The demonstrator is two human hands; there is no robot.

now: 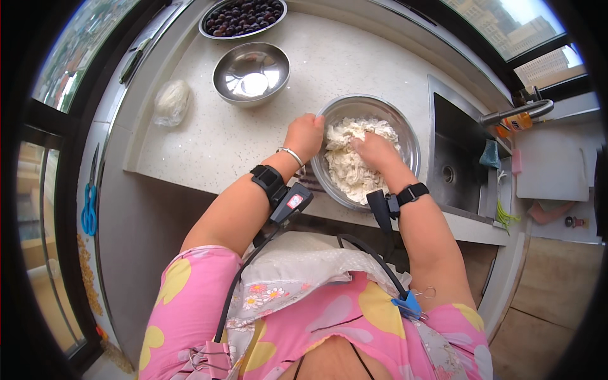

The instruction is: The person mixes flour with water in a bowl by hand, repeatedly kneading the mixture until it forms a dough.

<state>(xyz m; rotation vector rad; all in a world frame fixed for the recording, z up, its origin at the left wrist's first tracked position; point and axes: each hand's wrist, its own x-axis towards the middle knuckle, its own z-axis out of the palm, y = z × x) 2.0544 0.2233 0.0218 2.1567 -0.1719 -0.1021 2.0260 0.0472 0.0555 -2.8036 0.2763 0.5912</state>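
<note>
A large stainless steel mixing bowl (pixel 414 156) stands at the counter's front edge, filled with shaggy, floury dough (pixel 349 166). My left hand (pixel 305 137) grips the bowl's left rim, thumb at the edge. Into the dough reaches my right hand (pixel 376 151), its fingertips partly hidden in the mass; whether they pinch any of it cannot be told. An empty metal bowl (pixel 251 74) sits farther back on the left. Beyond it is a metal bowl of dark grapes or similar round fruit (pixel 243 18). A pale lump in a clear plastic bag (pixel 172 102) lies at the counter's left.
Right of the mixing bowl is a steel sink (pixel 456 156) with a curved faucet (pixel 517 111), an orange bottle (pixel 518 122) and green stalks (pixel 505 214) beside it. Blue-handled scissors (pixel 89 209) lie on the left sill. A white cutting board (pixel 551 164) is at the far right.
</note>
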